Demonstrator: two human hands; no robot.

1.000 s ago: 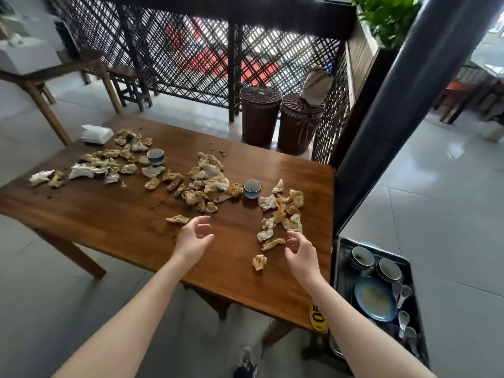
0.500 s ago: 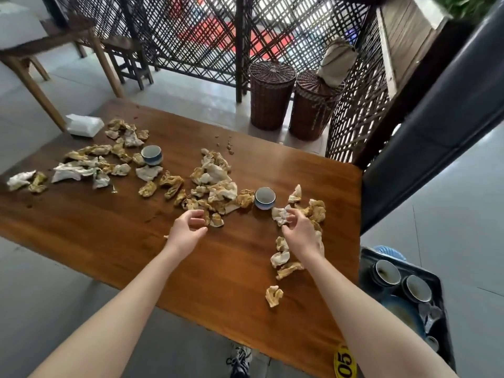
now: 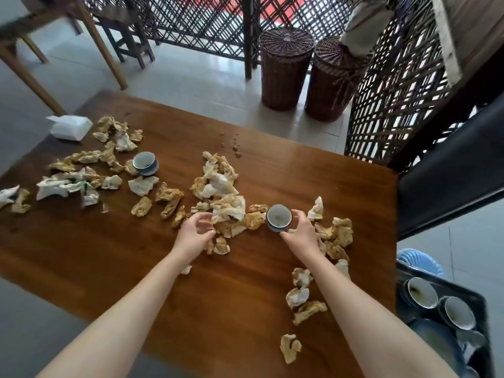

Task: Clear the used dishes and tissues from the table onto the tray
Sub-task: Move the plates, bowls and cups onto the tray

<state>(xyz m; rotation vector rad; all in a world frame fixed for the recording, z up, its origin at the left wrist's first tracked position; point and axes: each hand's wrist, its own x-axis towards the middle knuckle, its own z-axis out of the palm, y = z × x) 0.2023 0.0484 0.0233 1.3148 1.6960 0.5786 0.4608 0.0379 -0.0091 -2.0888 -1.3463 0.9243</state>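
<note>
Two cups: a near cup (image 3: 278,217) sits upright inside the grip of the right hand (image 3: 301,236). A far cup (image 3: 145,162) stands well off to the left, beyond the left hand (image 3: 195,233), among scattered paper.
Right grip: fingers and thumb are curled round the near cup, thumb on its near side and fingers on its right. The cup rests mouth-up on the worktop (image 3: 231,290).
Left grip: fingers are loosely bent, with their tips at the near edge of the tissues (image 3: 223,197) heaped just beyond them. Whether any paper is pinched cannot be told.
Drop-off: the tray (image 3: 463,290) sits low past the worktop's end, right of the right grip and back toward the person. It already carries cleared cups (image 3: 421,291).
Bearing: from the right grip the tray lies right and rearward, so the right hand is plainly the nearer one for the carry. The cup is round, so it has no long axis to line up and likely needs only to be kept level.
Loose paper: more crumpled, stained pieces lie just right of the right grip and trail back beside that forearm.
Progress: judged early, as both cups and most of the paper are on the worktop.
Background: a tissue box (image 3: 69,126) lies far left of the left grip, and wicker baskets (image 3: 286,69) stand on the floor beyond.
</note>
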